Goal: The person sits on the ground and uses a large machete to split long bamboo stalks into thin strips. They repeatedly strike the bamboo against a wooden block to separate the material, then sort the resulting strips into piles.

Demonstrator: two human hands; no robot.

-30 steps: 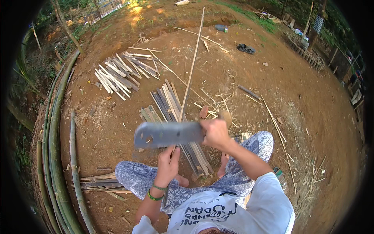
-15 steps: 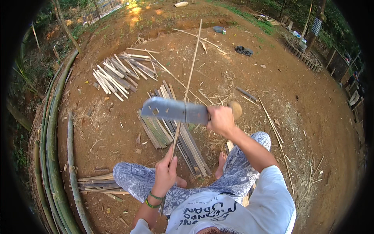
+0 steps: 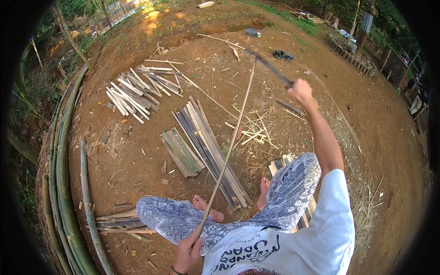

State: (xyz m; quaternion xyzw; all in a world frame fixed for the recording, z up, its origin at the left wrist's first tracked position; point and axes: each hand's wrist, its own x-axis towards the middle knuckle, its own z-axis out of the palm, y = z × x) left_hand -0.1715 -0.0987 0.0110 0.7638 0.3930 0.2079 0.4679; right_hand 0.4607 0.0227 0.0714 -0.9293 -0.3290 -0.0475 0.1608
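Observation:
My left hand (image 3: 187, 251), low in front of my body, is closed round the lower end of a long thin bamboo strip (image 3: 228, 156). The strip slants up and away to the right, over a pile of split slats. My right hand (image 3: 301, 91) is raised far out on the right, its fingers wrapped round the handle of a machete. The machete's blade (image 3: 270, 68) is smeared by motion, looks edge-on, and points up and left near the strip's far tip. Whether the blade touches the strip I cannot tell.
Between my bare feet lies a stack of dark and pale bamboo slats (image 3: 208, 142), with shorter green slats (image 3: 181, 153) beside it. Pale split pieces (image 3: 133, 94) lie beyond. Long green bamboo poles (image 3: 62, 183) run along the left. Shavings (image 3: 252, 135) and a short dark rod (image 3: 289, 107) lie ahead.
My right hand has swung the machete up and away to the right; its flat blade has turned edge-on. My left hand has drawn the strip back toward my body.

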